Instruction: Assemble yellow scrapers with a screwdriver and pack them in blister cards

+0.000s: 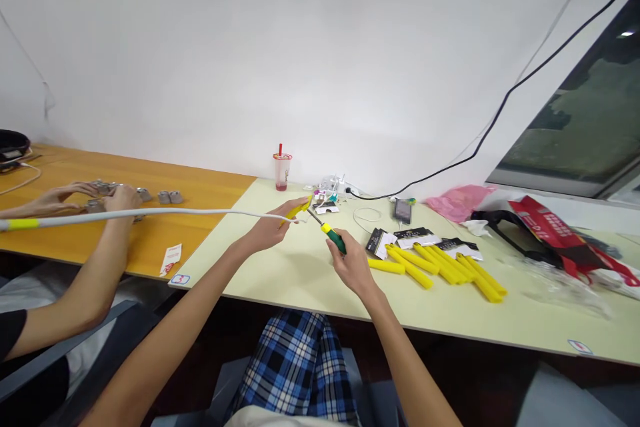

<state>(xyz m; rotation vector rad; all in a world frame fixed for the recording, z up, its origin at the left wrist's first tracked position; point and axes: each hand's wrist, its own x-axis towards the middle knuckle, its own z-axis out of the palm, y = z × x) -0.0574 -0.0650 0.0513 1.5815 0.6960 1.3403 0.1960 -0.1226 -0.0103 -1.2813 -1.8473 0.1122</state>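
My left hand [270,230] is closed around a yellow tube-like piece [297,211], raised above the pale tabletop. In my right hand [356,263] is a screwdriver [334,238] with a green and yellow handle. Its metal shaft points up and left, and the tip meets the far end of the yellow piece; I cannot make out whether it is inside. Several similar yellow tubes [420,270] lie on the table to the right of my right hand. A white cable [200,212] crosses in front of my left hand, close to the camera.
Black-and-white packages [417,236] lie behind the tubes. A red-strawed cup [282,172] and a power strip [333,183] stand near the wall. At right are a pink bag [460,202] and a red bag [550,233]. A co-worker's hands [123,200] handle metal parts at left.
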